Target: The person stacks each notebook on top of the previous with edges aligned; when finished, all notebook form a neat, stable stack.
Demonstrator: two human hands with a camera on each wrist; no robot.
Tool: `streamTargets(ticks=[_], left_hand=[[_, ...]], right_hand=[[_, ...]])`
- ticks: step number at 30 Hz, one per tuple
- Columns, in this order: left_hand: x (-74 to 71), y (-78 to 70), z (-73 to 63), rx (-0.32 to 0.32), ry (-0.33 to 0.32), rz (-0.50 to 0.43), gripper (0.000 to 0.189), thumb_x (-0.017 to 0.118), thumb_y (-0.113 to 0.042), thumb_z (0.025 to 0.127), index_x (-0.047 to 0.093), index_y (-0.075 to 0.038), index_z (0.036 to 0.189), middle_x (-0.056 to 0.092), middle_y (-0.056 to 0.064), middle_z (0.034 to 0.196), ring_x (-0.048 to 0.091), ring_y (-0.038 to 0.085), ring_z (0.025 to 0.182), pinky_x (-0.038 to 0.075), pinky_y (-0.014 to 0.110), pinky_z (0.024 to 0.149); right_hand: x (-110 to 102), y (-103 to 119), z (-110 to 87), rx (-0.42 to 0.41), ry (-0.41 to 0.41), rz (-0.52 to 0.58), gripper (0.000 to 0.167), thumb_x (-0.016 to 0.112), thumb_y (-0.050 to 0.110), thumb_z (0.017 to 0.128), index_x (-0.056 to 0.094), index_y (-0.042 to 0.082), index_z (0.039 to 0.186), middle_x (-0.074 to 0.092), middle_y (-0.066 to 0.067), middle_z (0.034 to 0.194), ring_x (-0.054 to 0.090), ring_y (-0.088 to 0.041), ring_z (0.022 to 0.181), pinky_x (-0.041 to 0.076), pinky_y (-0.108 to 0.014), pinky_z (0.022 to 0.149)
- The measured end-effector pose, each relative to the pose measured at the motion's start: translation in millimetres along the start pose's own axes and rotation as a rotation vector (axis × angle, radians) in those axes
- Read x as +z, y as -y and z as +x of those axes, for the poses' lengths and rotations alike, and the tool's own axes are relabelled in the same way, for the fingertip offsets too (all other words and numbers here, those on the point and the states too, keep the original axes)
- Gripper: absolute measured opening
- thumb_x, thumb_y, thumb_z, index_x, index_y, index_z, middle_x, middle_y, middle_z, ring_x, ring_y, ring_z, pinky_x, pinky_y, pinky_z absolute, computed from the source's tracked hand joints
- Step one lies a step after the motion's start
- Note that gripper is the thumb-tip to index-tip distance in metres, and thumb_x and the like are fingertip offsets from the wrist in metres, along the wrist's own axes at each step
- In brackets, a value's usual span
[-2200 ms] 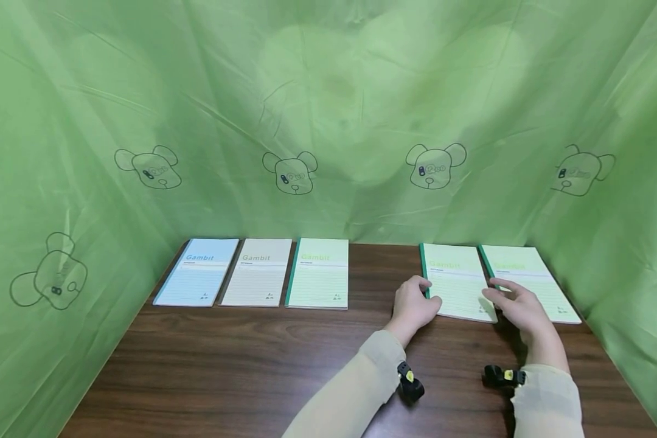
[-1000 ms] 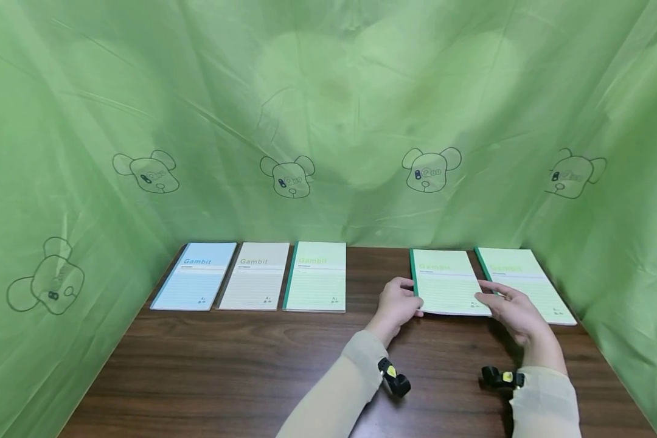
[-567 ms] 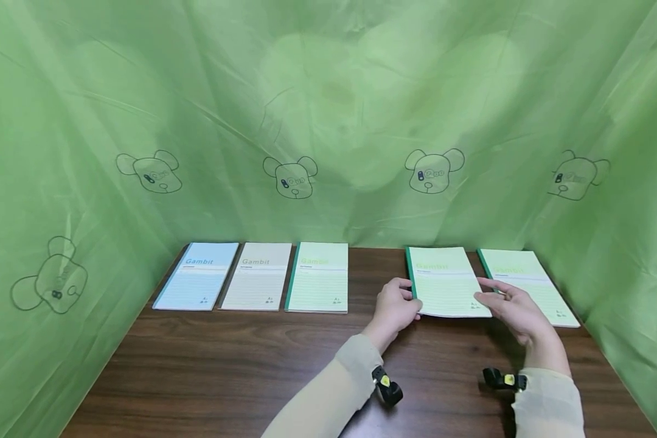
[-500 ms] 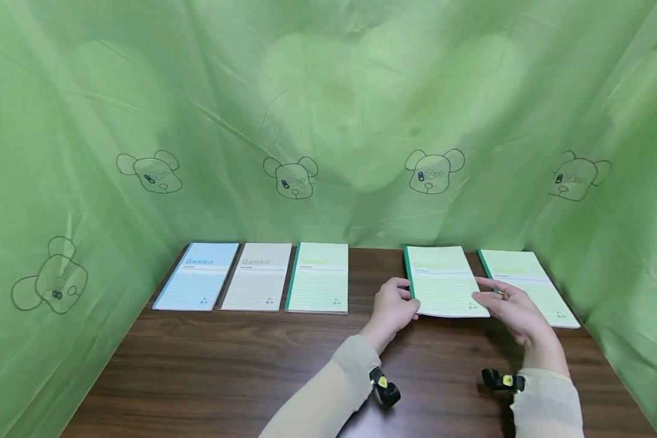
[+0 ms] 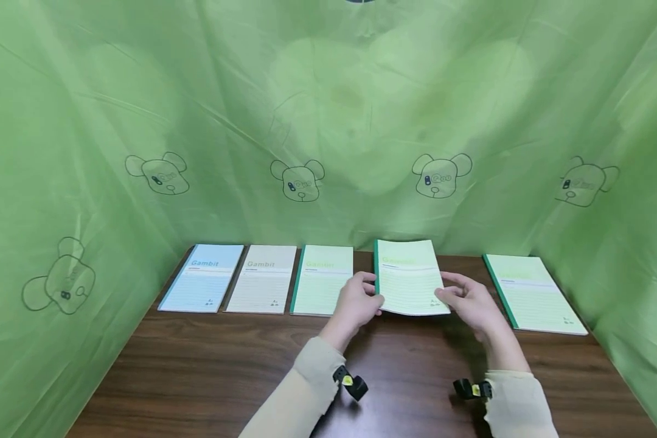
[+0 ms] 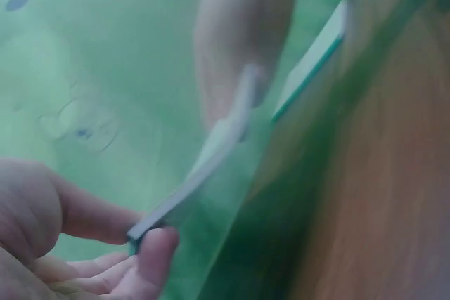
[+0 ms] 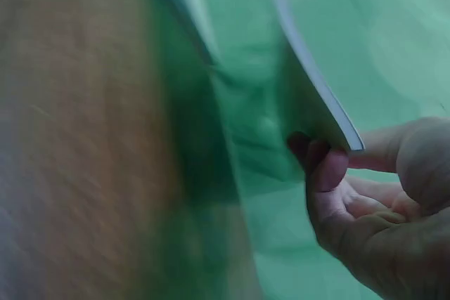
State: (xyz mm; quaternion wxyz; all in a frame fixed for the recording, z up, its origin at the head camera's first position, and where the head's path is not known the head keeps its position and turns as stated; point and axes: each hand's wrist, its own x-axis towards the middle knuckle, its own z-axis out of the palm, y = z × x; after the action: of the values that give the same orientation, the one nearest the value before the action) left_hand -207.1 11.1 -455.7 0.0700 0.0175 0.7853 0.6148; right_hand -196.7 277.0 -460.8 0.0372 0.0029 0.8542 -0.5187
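A light green notebook [image 5: 409, 277] with a dark green spine hangs above the table between my two hands. My left hand [image 5: 356, 302] pinches its spine edge near the lower left corner, thumb on the cover. On the opposite edge, my right hand [image 5: 473, 304] pinches the lower right corner, thumb on top. Both wrist views show the notebook [image 6: 204, 166] bowed slightly and clear of the wood, with fingers [image 7: 327, 166] beneath it. Left of it lie a green notebook [image 5: 323, 277], a grey notebook [image 5: 263, 277] and a blue notebook [image 5: 202, 277] in a row.
Another green notebook [image 5: 533, 295] lies at the table's right end. The dark brown wooden table [image 5: 208, 377] runs back to a green curtain [image 5: 328, 109] with printed bear heads, which also encloses both sides. Black straps with small cameras sit on both wrists.
Both hands have lifted the green notebook off the table and carried it left, away from the right-hand notebook and toward the row of three. The other notebooks stay in place.
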Motion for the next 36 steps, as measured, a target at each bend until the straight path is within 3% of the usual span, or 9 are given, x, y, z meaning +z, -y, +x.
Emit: streamTargets(ticks=[7, 14, 18, 27, 31, 36], left_hand=[[-55.4, 7.6, 7.8, -0.064, 0.022, 0.097, 0.062, 0.073, 0.007, 0.092, 0.052, 0.000, 0.149, 0.067, 0.016, 0.114, 0.074, 0.031, 0.073, 0.066, 0.048, 0.076], [-102.7, 16.8, 15.2, -0.068, 0.119, 0.086, 0.061, 0.078, 0.004, 0.095, 0.052, 0.002, 0.150, 0.066, 0.019, 0.119, 0.074, 0.034, 0.080, 0.065, 0.052, 0.079], [-124.4, 25.5, 19.8, -0.069, 0.116, 0.050, 0.062, 0.077, 0.005, 0.095, 0.051, 0.001, 0.151, 0.064, 0.020, 0.123, 0.073, 0.030, 0.076, 0.065, 0.050, 0.075], [-162.3, 43.6, 20.8, -0.031, 0.084, 0.018, 0.072, 0.075, 0.006, 0.098, 0.042, -0.003, 0.161, 0.060, 0.020, 0.122, 0.069, 0.029, 0.077, 0.063, 0.046, 0.074], [-171.2, 50.1, 16.0, -0.074, 0.089, 0.065, 0.064, 0.077, 0.005, 0.097, 0.048, -0.002, 0.154, 0.059, 0.020, 0.125, 0.070, 0.028, 0.075, 0.063, 0.042, 0.073], [-178.5, 57.7, 14.6, -0.112, 0.082, 0.105, 0.059, 0.077, 0.007, 0.096, 0.051, 0.003, 0.148, 0.062, 0.021, 0.122, 0.070, 0.029, 0.072, 0.064, 0.043, 0.071]], right_hand=[[57.0, 20.6, 8.8, -0.024, -0.056, -0.025, 0.053, 0.071, 0.014, 0.107, 0.056, -0.003, 0.154, 0.079, -0.022, 0.117, 0.071, -0.021, 0.100, 0.053, -0.027, 0.078], [88.1, 36.9, 22.4, -0.023, -0.064, 0.029, 0.052, 0.070, 0.013, 0.107, 0.057, 0.000, 0.156, 0.078, -0.020, 0.118, 0.069, -0.027, 0.107, 0.053, -0.032, 0.084], [107.8, 47.1, 31.7, -0.017, -0.086, 0.093, 0.053, 0.070, 0.013, 0.107, 0.056, 0.002, 0.157, 0.077, -0.020, 0.119, 0.067, -0.027, 0.107, 0.052, -0.033, 0.086], [153.4, 55.8, 39.4, -0.026, -0.118, 0.308, 0.051, 0.068, 0.008, 0.108, 0.057, 0.005, 0.157, 0.075, -0.021, 0.118, 0.061, -0.018, 0.085, 0.050, -0.026, 0.067], [164.0, 53.0, 37.9, -0.029, -0.075, 0.309, 0.053, 0.062, 0.004, 0.106, 0.055, 0.005, 0.159, 0.075, -0.021, 0.120, 0.061, -0.018, 0.081, 0.054, -0.031, 0.069], [174.0, 50.8, 38.4, -0.031, -0.014, 0.283, 0.065, 0.056, -0.001, 0.096, 0.052, 0.004, 0.160, 0.075, -0.021, 0.122, 0.061, -0.017, 0.080, 0.050, -0.026, 0.066]])
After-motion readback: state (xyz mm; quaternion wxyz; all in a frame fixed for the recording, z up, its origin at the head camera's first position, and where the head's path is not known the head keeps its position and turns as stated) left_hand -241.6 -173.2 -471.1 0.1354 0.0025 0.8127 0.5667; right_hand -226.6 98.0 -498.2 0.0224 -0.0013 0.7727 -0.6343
